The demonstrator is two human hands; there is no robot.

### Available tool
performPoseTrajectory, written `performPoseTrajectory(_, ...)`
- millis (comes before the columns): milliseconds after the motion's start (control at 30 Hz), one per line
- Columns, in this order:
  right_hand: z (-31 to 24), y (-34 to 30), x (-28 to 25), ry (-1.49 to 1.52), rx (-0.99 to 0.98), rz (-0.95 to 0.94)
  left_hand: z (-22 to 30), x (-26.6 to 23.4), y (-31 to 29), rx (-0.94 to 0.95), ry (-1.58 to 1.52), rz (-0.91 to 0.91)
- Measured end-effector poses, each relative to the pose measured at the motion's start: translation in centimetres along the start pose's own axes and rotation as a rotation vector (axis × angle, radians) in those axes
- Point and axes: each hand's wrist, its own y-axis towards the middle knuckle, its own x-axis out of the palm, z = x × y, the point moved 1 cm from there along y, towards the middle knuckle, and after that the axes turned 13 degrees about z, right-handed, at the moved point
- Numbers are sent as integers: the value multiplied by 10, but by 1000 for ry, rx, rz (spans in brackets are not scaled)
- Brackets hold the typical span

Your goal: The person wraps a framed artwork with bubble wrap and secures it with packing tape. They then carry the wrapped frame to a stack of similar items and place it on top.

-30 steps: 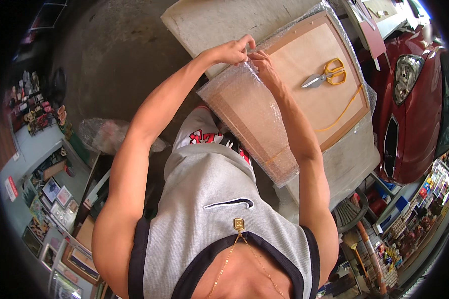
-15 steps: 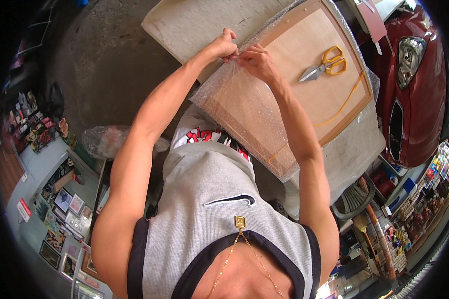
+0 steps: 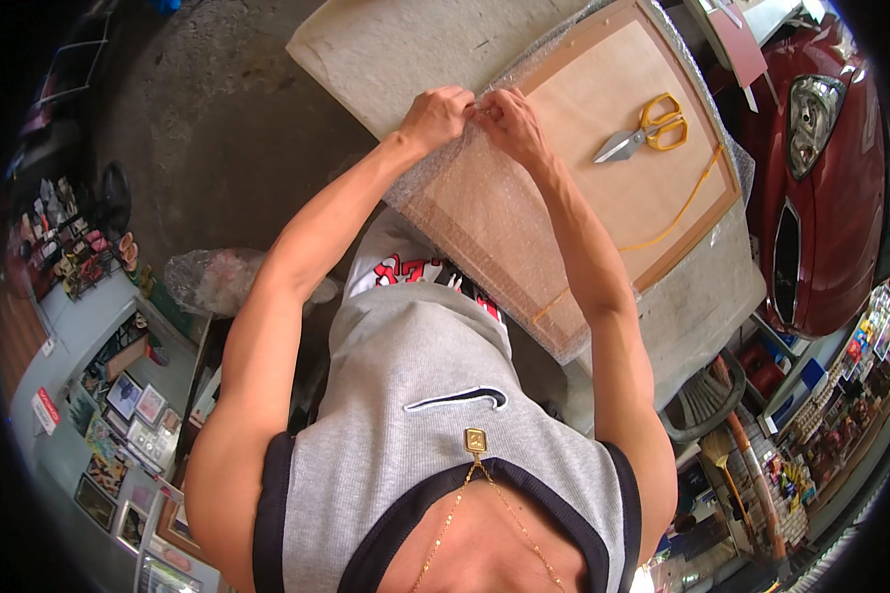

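The pale desk [image 3: 376, 59] sprawls from eleven to four o'clock, and the framed board [image 3: 588, 84] lies on it around one, bubble wrap [image 3: 485, 203] over its near side. At twelve, left hand [image 3: 441, 117] and right hand [image 3: 510, 121] meet, fingers pinched on the wrap's edge! Best done, I'd judge, with thumbs close and an even, gentle pull. Scissors [image 3: 643, 130] at one-thirty, yellow strap [image 3: 680, 219] past two. Markings: red-and-white print on the trousers [image 3: 398, 269], folded; a red label [image 3: 45, 410] past eight, too small to read.
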Motion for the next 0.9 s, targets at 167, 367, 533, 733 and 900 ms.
performPoseTrajectory(167,-5,-1,0,14,-31,40,-5,1,0,36,-54,10)
performPoseTrajectory(367,-1,-2,-7,20,43,-20,-14,4,6,-95,-195,16)
performPoseTrajectory(533,-5,7,-8,11,126,-46,-24,5,12,-352,-313,-102)
performPoseTrajectory(733,-26,43,-21,-57,348,-137,-39,6,27,-455,-353,-336)
performPoseTrajectory(900,-41,127,17,225,430,151,-40,2,30,-483,-485,-384)
